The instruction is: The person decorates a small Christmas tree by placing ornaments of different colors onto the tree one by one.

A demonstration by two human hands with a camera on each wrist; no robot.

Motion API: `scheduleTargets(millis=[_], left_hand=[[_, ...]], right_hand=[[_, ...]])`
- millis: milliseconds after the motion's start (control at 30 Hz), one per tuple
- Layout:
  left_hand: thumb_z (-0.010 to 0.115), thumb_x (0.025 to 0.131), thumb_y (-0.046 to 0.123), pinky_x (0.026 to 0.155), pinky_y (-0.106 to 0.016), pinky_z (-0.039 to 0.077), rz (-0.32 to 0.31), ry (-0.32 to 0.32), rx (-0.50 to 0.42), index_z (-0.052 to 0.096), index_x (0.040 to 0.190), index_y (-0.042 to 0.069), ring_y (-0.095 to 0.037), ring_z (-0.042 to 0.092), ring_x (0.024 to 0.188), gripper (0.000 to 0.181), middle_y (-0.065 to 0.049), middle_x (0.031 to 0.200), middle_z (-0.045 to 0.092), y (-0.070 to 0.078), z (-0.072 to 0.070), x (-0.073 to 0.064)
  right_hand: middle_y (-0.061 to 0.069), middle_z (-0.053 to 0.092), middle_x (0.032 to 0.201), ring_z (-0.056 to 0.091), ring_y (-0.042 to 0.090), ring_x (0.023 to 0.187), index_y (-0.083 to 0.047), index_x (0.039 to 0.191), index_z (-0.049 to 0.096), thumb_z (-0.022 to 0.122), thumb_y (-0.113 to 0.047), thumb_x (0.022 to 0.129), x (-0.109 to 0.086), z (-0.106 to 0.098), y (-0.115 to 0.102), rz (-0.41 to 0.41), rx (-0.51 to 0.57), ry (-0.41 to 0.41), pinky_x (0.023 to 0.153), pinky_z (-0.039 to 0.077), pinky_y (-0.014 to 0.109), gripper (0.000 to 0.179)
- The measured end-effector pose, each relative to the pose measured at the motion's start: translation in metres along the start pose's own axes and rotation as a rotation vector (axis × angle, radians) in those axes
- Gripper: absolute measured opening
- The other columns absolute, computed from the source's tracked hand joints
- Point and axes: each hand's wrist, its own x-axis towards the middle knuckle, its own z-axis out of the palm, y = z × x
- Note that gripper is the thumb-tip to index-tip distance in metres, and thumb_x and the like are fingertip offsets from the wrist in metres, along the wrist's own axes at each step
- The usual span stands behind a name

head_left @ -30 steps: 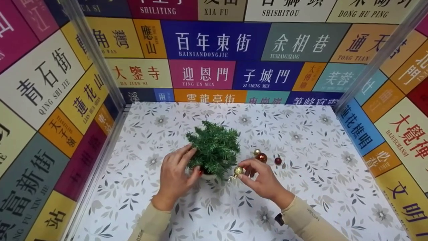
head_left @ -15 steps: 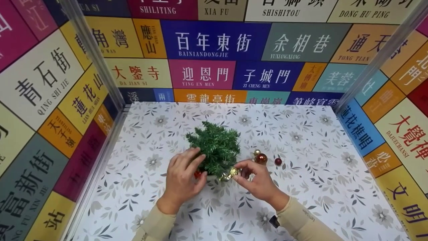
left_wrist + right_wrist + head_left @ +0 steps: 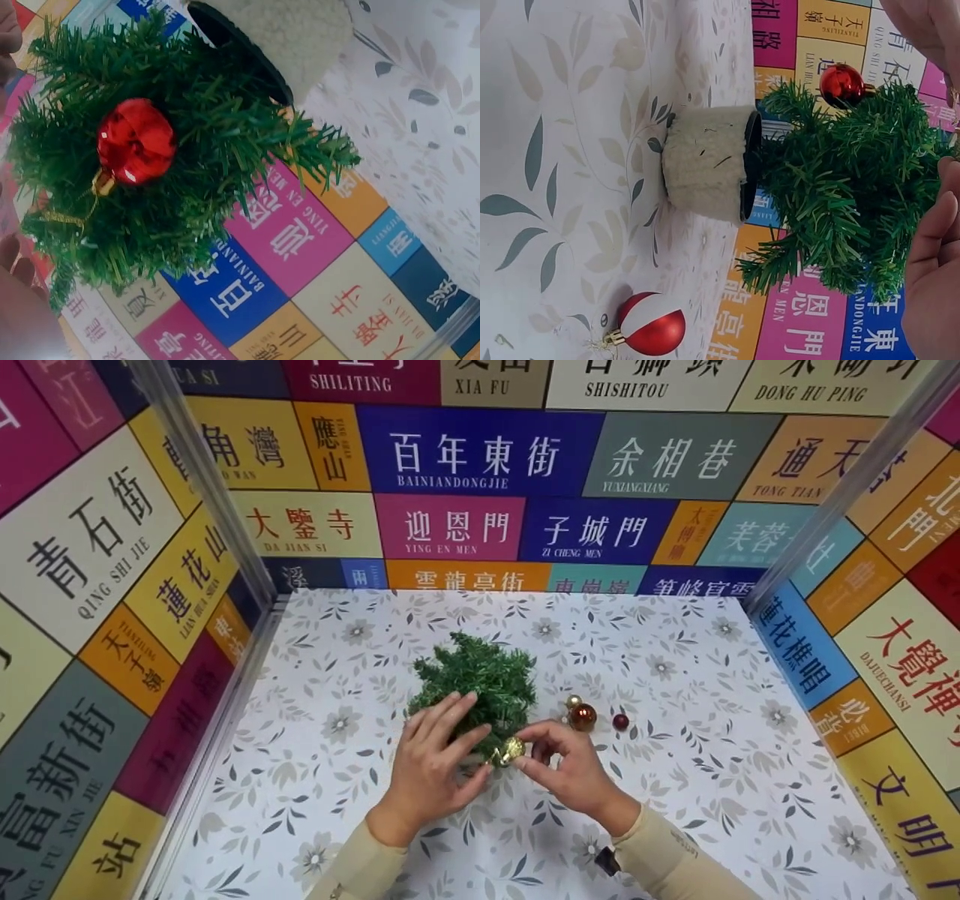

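A small artificial Christmas tree (image 3: 480, 675) stands in a pot wrapped in cream fleece (image 3: 707, 163). My right hand (image 3: 576, 769) pinches a gold bauble (image 3: 514, 749) between thumb and fingertips, low at the tree's front right. My left hand (image 3: 439, 757) lies along the tree's front left with its fingers extended and spread, its thumb close to the gold bauble's string end; whether it touches cannot be seen. A shiny red bauble (image 3: 136, 141) hangs on the branches by a gold string in the left wrist view; in the head view my left hand hides it.
Right of the tree lie a small gold bauble (image 3: 574, 700), a larger reddish-brown bauble (image 3: 583, 717) and a dark red bauble (image 3: 620, 721). The right wrist view shows a red-and-white bauble (image 3: 652, 324) on the flower-patterned tabletop (image 3: 660, 630). Sign-covered walls enclose the table's back and sides.
My right hand has carried the gold bauble left, in to the lower branches. My left hand has moved right across the tree's front, from the red bauble towards the gold one.
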Motion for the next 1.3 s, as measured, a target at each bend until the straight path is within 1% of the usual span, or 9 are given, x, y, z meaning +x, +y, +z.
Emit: scheduleTargets(millis=[200,400,600,733,833,1000,1100,1200,1300], left_hand=[[0.071,0.086,0.038,0.107,-0.054,0.031,-0.006,-0.016,-0.034,0.073,0.119,0.02,-0.033,0.037,0.14,0.037,-0.011,0.154,0.041,0.005,0.002,0.0],[0.071,0.086,0.03,0.107,-0.055,0.033,-0.006,-0.024,-0.044,0.077,0.098,0.021,-0.033,0.038,0.141,0.016,-0.009,0.153,0.043,0.007,0.005,0.002],[0.073,0.083,0.023,0.106,-0.054,0.034,-0.022,-0.014,-0.038,0.074,0.083,0.021,-0.031,0.041,0.139,0.003,-0.007,0.149,0.049,0.005,0.003,0.001],[0.074,0.081,0.021,0.104,-0.055,0.035,-0.028,0.018,-0.05,0.071,0.079,0.02,-0.033,0.044,0.136,0.003,-0.009,0.145,0.053,0.004,0.0,0.002],[0.073,0.081,0.02,0.103,-0.056,0.037,-0.029,0.036,-0.054,0.069,0.077,0.019,-0.034,0.046,0.134,0.006,-0.009,0.143,0.055,0.004,-0.002,0.003],[0.072,0.082,0.019,0.103,-0.056,0.037,-0.036,0.024,-0.041,0.067,0.075,0.02,-0.033,0.047,0.134,0.008,-0.009,0.141,0.056,0.006,-0.003,0.003],[0.072,0.081,0.017,0.104,-0.055,0.037,-0.041,0.018,-0.041,0.068,0.076,0.02,-0.033,0.047,0.133,0.008,-0.009,0.141,0.056,0.007,-0.003,0.002],[0.071,0.083,0.017,0.105,-0.055,0.036,-0.051,0.008,-0.041,0.068,0.076,0.02,-0.033,0.047,0.134,0.009,-0.01,0.141,0.056,0.008,-0.002,0.003],[0.069,0.084,0.018,0.105,-0.055,0.036,-0.056,0.007,-0.036,0.067,0.075,0.019,-0.033,0.047,0.133,0.009,-0.009,0.141,0.056,0.007,-0.002,0.003]], right_hand=[[0.008,0.066,0.085,0.058,0.02,0.063,0.005,0.11,0.065,0.073,0.01,0.083,-0.001,0.002,-0.002,0.013,0.014,-0.023,0.052,0.051,0.033,0.028],[0.014,0.066,0.086,0.058,0.02,0.063,0.006,0.11,0.065,0.071,0.012,0.083,-0.001,0.004,0.0,0.009,0.031,-0.021,0.052,0.051,0.034,0.028],[0.015,0.066,0.089,0.058,0.022,0.064,0.008,0.112,0.064,0.07,0.013,0.084,-0.003,0.006,0.005,0.027,0.045,-0.025,0.053,0.051,0.034,0.029],[0.014,0.065,0.092,0.058,0.023,0.065,0.009,0.116,0.062,0.069,0.012,0.085,-0.004,0.007,0.008,0.04,0.017,-0.036,0.054,0.051,0.034,0.032],[0.012,0.065,0.095,0.058,0.022,0.067,0.006,0.116,0.063,0.07,0.009,0.086,-0.005,0.01,0.008,0.033,-0.046,-0.059,0.055,0.052,0.035,0.032],[0.009,0.065,0.101,0.06,0.024,0.075,0.001,0.114,0.064,0.071,0.005,0.086,-0.005,0.014,0.004,0.033,-0.132,-0.079,0.056,0.051,0.043,0.029],[0.01,0.065,0.103,0.06,0.028,0.079,0.0,0.114,0.064,0.072,0.005,0.085,-0.004,0.017,0.0,0.04,-0.154,-0.075,0.057,0.05,0.045,0.03],[0.011,0.064,0.104,0.06,0.029,0.081,-0.002,0.113,0.066,0.073,0.006,0.083,-0.005,0.02,0.002,0.023,-0.179,-0.061,0.058,0.05,0.039,0.032],[0.01,0.065,0.106,0.06,0.029,0.083,-0.004,0.11,0.068,0.076,0.006,0.081,-0.007,0.024,0.011,-0.025,-0.204,-0.036,0.06,0.049,0.035,0.032]])
